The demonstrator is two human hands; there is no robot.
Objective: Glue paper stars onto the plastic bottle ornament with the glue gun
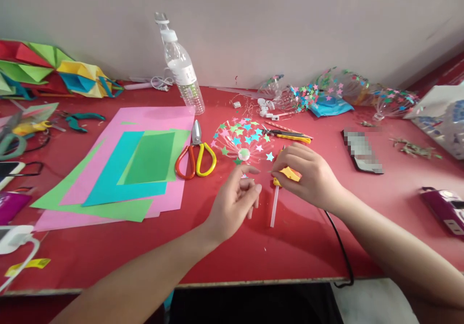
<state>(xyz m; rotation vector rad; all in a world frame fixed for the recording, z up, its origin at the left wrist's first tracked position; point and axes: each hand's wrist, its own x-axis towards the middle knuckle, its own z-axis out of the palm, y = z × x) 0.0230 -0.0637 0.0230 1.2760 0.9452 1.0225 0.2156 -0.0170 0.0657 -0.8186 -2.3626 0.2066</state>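
Note:
My right hand (308,176) is closed around a yellow glue gun (289,174) with a white glue stick (274,207) poking out toward me and a black cord (340,246) trailing off the table edge. My left hand (237,200) pinches something small and whitish at its fingertips, too small to name. Just beyond both hands lies a clear plastic piece cut into splayed strips and covered with coloured star stickers (242,140).
Red-and-yellow scissors (195,157) lie left of the star piece, beside stacked pink, blue and green paper sheets (130,169). A plastic bottle (183,70) stands at the back. Cutter knives (290,135), a phone (361,151), more star-covered plastic (326,94) and pliers (78,120) surround the red table (290,246).

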